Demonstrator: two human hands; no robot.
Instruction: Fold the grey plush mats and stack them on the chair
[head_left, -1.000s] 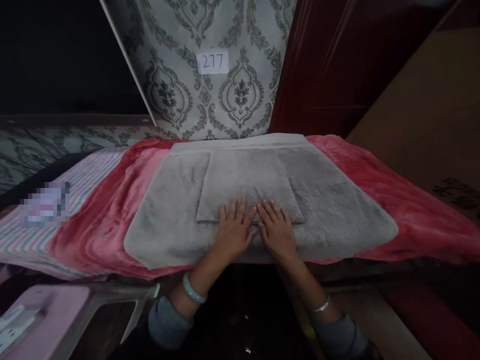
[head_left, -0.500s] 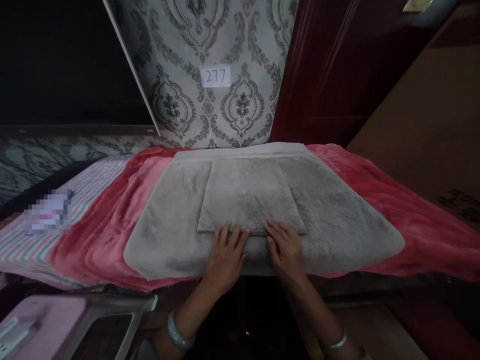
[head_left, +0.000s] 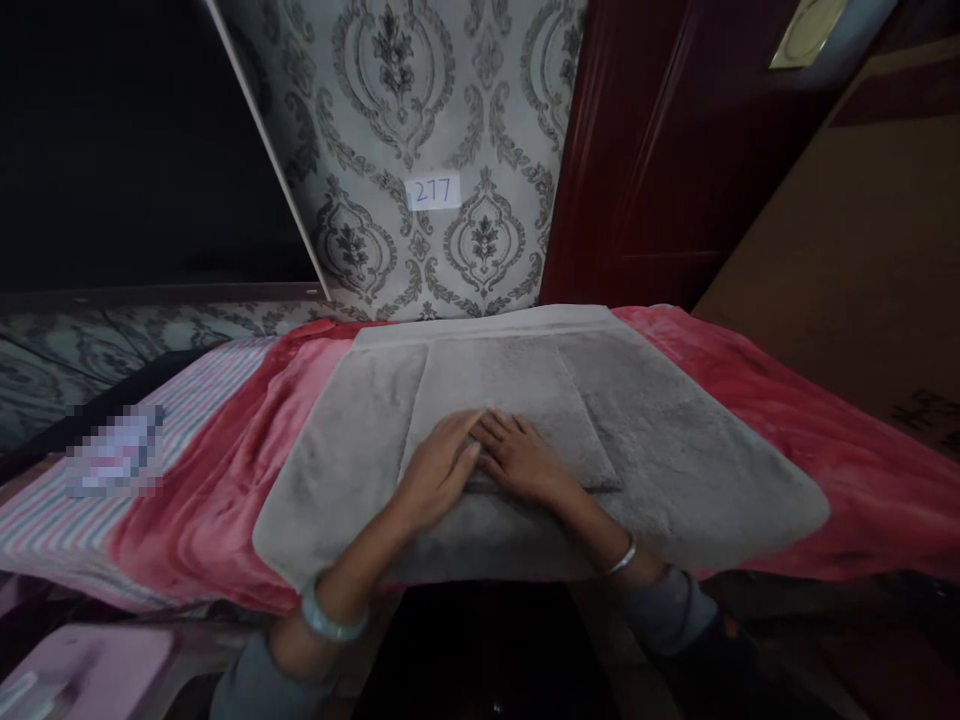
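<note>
A folded piece of grey plush cloth (head_left: pixel 487 370) rests in the middle of a larger grey plush mat (head_left: pixel 675 480), which is spread out flat. My left hand (head_left: pixel 439 465) lies on the near part of the folded piece, its fingers stretched out and seen from the thumb side. Close against it, my right hand (head_left: pixel 517 455) presses palm down on the same cloth with fingers extended. The fingertips of both hands meet or nearly meet. Neither hand grips anything.
Under the mat lies a pink-red blanket (head_left: pixel 757 410), with a striped cloth (head_left: pixel 202 390) at left. A blurred-out item (head_left: pixel 112 450) sits on the stripes. Behind are a dark screen (head_left: pixel 142 150), a patterned wall and a red door (head_left: pixel 637 150). A pink stool (head_left: pixel 97 660) stands lower left.
Both hands have moved from the near edge of the folded cloth up onto its top, and closer together. The view has tilted up slightly.
</note>
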